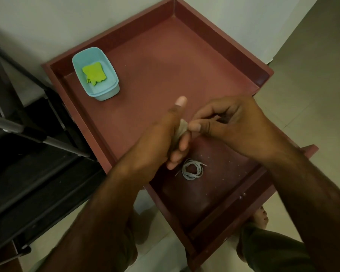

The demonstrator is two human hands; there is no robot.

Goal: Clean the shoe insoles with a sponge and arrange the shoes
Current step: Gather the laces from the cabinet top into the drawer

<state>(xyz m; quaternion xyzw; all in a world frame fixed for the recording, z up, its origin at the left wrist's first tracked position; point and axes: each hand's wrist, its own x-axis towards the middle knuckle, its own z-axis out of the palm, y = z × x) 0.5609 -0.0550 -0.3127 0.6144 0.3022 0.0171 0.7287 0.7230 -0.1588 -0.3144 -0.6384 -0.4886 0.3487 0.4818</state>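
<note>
On the left side stands a black metal rack (28,154) with a grey bar (12,126) across it. Next to the rack is a big red-brown wooden tray table (220,34) with a raised edge all round. It sits against a pale wall (67,20), with light floor tiles (312,85) to the right. A bare foot (260,215) peeks out under the near edge of the table.

Both arms reach over the near part of the table and hide some of it. Just below the hands, a loose ring of white shoelace (192,170) lies flat on the table, with small pale crumbs around it.

At the far left corner of the table sits a light blue plastic tub (106,95). A flat yellow-green sponge (94,74) lies inside the tub. The sponge looks thin and square, with one torn, ragged corner. It is well apart from both hands, and nothing touches it.

In the middle, the left hand (161,142) has its thumb sticking up and its fingers curled round a small pale soft bundle (182,127). The right hand (234,124) pinches the top of that bundle with its thumb and fingertips. I cannot tell what the bundle is.
</note>
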